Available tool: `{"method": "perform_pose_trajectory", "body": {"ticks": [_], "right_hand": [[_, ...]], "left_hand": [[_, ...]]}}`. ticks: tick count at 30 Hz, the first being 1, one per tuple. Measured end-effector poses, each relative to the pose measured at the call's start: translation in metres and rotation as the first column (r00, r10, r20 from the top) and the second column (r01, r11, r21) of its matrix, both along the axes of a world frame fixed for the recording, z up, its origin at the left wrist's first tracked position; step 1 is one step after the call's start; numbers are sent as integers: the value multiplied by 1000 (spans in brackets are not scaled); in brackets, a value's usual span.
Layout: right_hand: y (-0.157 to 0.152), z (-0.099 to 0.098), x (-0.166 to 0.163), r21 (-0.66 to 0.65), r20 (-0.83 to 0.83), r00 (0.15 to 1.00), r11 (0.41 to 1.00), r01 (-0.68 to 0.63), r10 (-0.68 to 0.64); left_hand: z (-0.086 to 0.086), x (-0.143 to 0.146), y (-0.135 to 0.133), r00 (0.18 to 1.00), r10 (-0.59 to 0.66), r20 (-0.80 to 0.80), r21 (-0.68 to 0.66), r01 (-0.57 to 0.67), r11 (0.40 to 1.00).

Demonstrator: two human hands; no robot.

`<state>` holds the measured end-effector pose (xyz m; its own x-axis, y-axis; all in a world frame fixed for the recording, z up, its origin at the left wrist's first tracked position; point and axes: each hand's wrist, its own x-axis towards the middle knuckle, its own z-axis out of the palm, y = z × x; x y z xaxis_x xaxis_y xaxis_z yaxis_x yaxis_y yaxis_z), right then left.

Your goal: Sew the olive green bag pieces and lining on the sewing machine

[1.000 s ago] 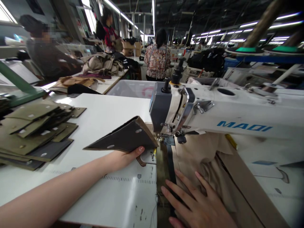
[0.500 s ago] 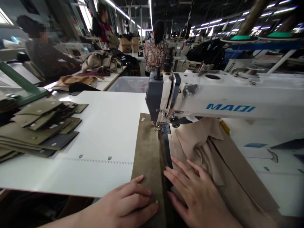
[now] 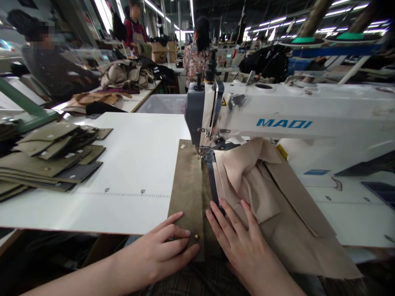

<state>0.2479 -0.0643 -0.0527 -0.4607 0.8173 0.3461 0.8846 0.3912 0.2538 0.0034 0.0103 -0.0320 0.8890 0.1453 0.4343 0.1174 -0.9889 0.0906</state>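
Observation:
An olive fabric strip (image 3: 187, 185) lies flat on the white table, running from the table's front edge up under the presser foot (image 3: 203, 154) of a white MAQI sewing machine (image 3: 277, 117). My left hand (image 3: 160, 250) presses flat on the strip's near end, beside a small metal snap. My right hand (image 3: 239, 242) lies flat on the beige fabric (image 3: 271, 197) just right of the strip, fingertips at a dark strap (image 3: 212, 185) that runs along the seam line. Neither hand grips anything.
A stack of olive and grey cut pieces (image 3: 49, 158) sits at the table's left. Other people work at tables behind, with heaps of fabric (image 3: 126, 76). A green frame (image 3: 27, 111) stands far left. Thread cones rise behind the machine.
The olive piece went from held up folded in my left hand to lying flat under the presser foot. My left hand came to the near edge and both hands slid slightly forward.

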Motion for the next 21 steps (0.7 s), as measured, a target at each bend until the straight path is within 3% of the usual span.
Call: {"method": "perform_pose_trajectory", "body": {"ticks": [2,7,14,18,21], "right_hand": [[-3,-3,-2,44,24,1000,999,3,-4],[-5,9,2,-136,-100,994,989,-52,38],[-6,15,4,-130,-105,992,988,-83,70],[0,30,8,-33,-124,987,993,-110,105],[14,38,14,-16,-202,971,991,-134,128]], "left_hand": [[4,-1,2,998,-21,-57,-9,21,1000],[17,-2,6,988,-61,-143,-43,55,998],[14,-5,6,988,-66,-136,-30,63,998],[30,2,5,964,-68,-257,-185,20,982],[42,14,12,924,18,-383,-223,-112,968]]}}
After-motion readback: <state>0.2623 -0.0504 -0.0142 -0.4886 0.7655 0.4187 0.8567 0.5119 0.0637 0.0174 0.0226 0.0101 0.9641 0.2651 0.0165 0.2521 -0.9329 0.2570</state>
